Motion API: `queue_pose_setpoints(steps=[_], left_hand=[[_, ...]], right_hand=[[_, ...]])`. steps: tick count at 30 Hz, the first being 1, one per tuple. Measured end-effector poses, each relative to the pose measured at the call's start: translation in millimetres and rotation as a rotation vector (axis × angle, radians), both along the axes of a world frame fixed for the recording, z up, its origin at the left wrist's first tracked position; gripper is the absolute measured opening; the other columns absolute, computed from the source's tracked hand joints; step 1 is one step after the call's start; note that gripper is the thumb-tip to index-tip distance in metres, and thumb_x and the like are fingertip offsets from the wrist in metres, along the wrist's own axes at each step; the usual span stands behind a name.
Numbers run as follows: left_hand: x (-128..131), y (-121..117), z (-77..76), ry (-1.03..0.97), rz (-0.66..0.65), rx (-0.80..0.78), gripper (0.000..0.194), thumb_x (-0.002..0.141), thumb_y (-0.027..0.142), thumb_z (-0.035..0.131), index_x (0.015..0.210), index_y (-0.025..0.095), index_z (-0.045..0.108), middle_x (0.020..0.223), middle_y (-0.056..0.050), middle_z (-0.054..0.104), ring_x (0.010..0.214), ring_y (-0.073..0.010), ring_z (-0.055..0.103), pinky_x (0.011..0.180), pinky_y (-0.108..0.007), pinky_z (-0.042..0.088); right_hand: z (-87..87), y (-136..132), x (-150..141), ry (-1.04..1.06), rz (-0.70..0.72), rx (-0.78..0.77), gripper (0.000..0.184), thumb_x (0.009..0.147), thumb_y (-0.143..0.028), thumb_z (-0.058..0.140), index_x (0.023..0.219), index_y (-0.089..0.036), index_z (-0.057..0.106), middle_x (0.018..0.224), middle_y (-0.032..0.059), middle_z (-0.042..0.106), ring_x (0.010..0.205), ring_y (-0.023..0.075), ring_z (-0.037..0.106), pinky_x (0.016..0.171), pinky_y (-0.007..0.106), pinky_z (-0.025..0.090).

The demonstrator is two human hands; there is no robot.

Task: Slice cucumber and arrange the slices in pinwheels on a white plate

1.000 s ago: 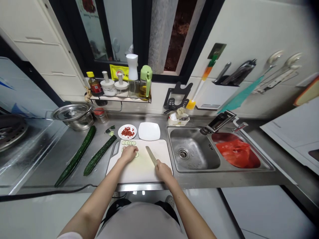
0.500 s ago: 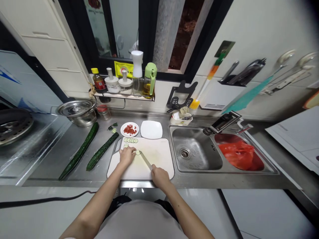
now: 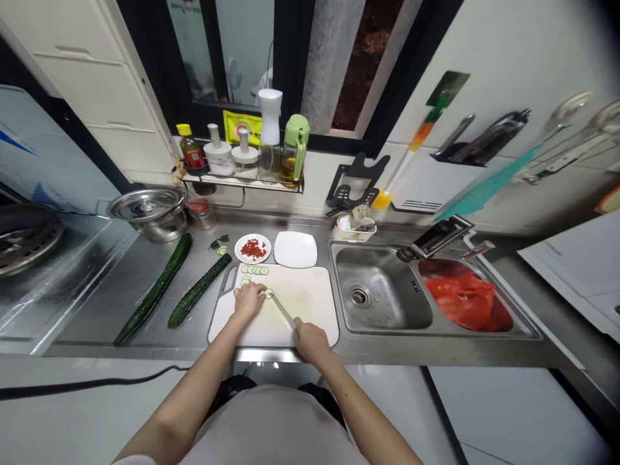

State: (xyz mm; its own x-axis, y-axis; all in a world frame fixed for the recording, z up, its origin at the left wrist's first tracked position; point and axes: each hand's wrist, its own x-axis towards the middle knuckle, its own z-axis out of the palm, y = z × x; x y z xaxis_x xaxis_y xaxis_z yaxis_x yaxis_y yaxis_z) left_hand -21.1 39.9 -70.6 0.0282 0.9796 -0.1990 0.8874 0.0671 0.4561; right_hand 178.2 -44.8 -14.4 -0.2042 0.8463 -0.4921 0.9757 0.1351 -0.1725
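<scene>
My right hand grips a kitchen knife by its handle, and the blade slants up and left over the white cutting board. At the knife's tip is a pale cucumber slice, which the fingers of my left hand pinch at its left side. Several cut cucumber slices lie overlapped in a row at the board's upper left. One more slice lies just below that row, partly behind my left hand. Left of the board are two dark green cucumbers, a shorter one and a longer one.
Behind the board stand a plate of chopped red pieces and a white square plate. Green scraps lie beside them. A double sink is at the right, a lidded steel pot at the left. A rack holds condiments.
The view has shifted slightly. Both hands, the knife and the cucumber slice keep nearly the same places on the board.
</scene>
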Motion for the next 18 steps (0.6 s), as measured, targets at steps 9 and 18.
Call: queue_pose_setpoints(steps=[9,18], left_hand=[[0,3,-0.9,-0.002,0.003,-0.018,0.027,0.084,0.030,0.052,0.105,0.029,0.069,0.104,-0.006,0.067,0.106,-0.0269,0.053,0.089,-0.041,0.029],[2,4,-2.6,-0.008,0.031,-0.030,0.025,0.084,0.029,0.053,0.104,0.029,0.069,0.103,-0.006,0.068,0.106,-0.0270,0.053,0.089,-0.043,0.030]], right_hand=[[2.8,5,-2,-0.010,0.033,-0.047,0.031,0.088,-0.012,0.035,0.114,-0.015,0.051,0.097,0.0155,0.069,0.094,0.0275,0.066,0.071,0.033,0.044],[7.0,16,0,-0.015,0.067,-0.079,0.032,0.086,-0.010,0.037,0.115,-0.015,0.050,0.099,0.0160,0.068,0.094,0.0273,0.066,0.070,0.033,0.045]])
